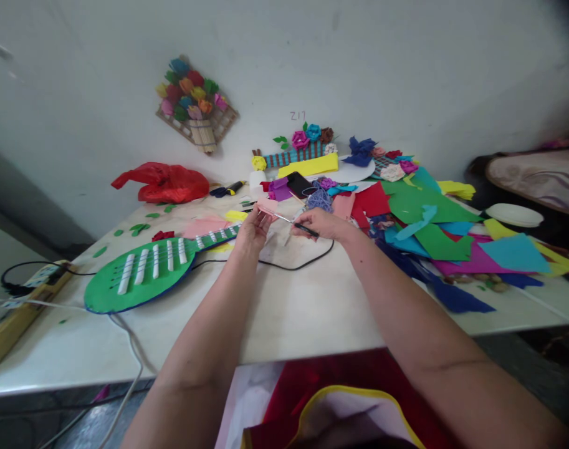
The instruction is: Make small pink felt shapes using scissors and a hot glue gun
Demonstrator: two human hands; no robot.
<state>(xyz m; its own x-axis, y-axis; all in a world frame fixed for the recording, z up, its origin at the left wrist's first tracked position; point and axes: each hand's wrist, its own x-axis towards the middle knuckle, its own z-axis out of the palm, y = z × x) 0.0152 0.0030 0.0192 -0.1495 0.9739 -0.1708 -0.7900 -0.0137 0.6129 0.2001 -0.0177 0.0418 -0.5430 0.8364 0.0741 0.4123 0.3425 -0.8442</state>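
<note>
Over the middle of the table, my left hand is closed on a small piece of light pink paper. My right hand grips a pair of scissors by the dark handles. The scissors' blades point left and reach the pink paper; whether they are apart is too small to tell. To the left of my left hand lies a green paper guitar with white strips and strings across it. Behind my right hand sits a tangle of blue-purple yarn.
Coloured paper sheets crowd the right side. A red plastic bag, pliers and a phone lie toward the back. A black cord crosses the table, and a power strip is at the left edge.
</note>
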